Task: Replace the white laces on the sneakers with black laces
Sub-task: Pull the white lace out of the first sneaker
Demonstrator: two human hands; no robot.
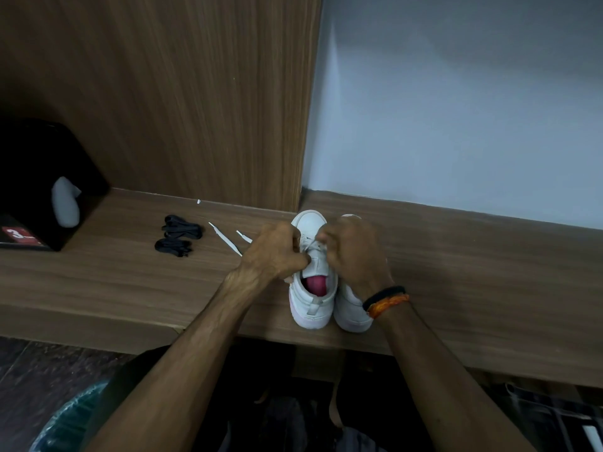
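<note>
Both the left hand [275,251] and right hand [350,247] pinch the soft, limp white lace [311,246] at the left sneaker's [313,288] eyelets, best pulled close beside each hole.

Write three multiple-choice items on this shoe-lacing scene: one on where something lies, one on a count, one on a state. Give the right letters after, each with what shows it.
1. Where do the black laces lie?
A. on the wooden ledge, left of the sneakers
B. inside the left sneaker
C. on the floor

2. How many bundles of black laces are there?
A. one
B. two
C. four

3. What are the hands doing?
A. resting flat on the ledge
B. both working the white lace on the left sneaker
C. lifting the black box

Answers:
1 A: the bundles sit on the ledge between the black box and the sneakers.
2 B: two separate dark bundles show, one nearer the wall.
3 B: the left hand and right hand curl at the white lace over the left sneaker, whose loose ends trail left.
</note>
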